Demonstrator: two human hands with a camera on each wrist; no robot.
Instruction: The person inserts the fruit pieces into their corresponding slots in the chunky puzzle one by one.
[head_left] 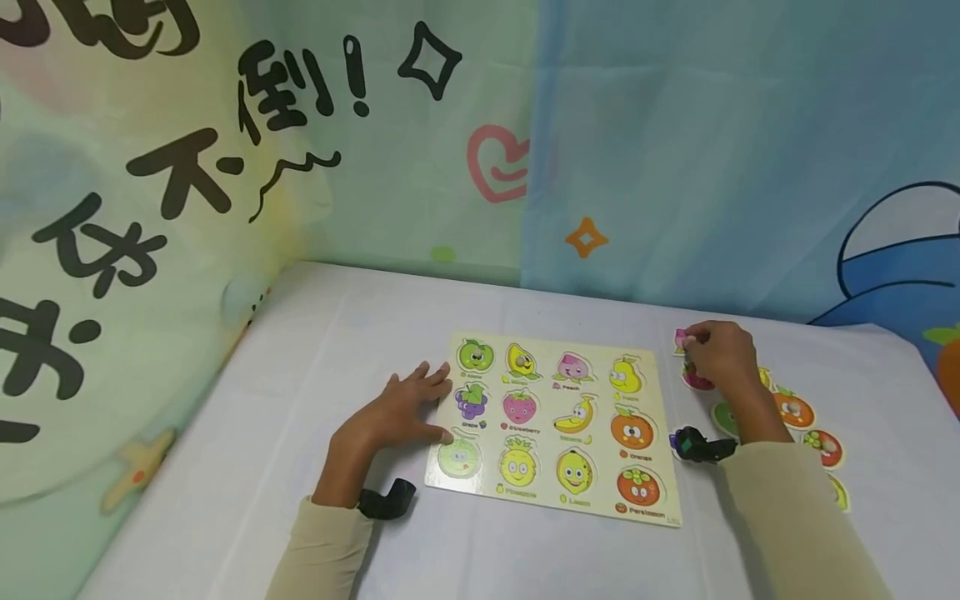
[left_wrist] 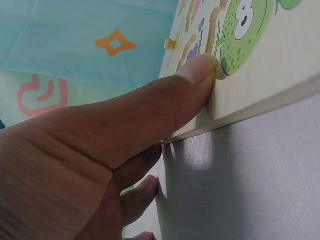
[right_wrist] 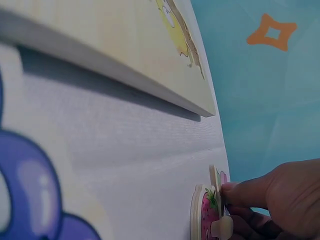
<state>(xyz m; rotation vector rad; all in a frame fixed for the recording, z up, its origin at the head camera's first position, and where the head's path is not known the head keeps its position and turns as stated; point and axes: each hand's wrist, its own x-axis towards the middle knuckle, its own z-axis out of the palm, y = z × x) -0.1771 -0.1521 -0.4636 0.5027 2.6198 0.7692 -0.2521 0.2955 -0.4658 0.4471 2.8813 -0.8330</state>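
A wooden fruit puzzle board (head_left: pixel 546 425) lies on the table, its recesses printed with cartoon fruits. My left hand (head_left: pixel 405 408) rests at the board's left edge with fingers spread. In the left wrist view its thumb (left_wrist: pixel 197 70) presses the board's face beside the green fruit picture (left_wrist: pixel 245 35). To the right of the board, my right hand (head_left: pixel 723 354) pinches a pink puzzle piece (head_left: pixel 680 340), apparently the peach, partly hidden by the fingers. Just below it sits the strawberry piece (head_left: pixel 697 378), whose knob shows in the right wrist view.
Around my right forearm lie more pieces: an orange (head_left: pixel 793 409), a persimmon (head_left: pixel 823 448), a green piece (head_left: pixel 724 418) and a yellow-green one (head_left: pixel 840 492), partly covered by the sleeve. A purple grape piece (right_wrist: pixel 25 185) is close to the right wrist camera. Printed curtains (head_left: pixel 675 150) hang behind the table.
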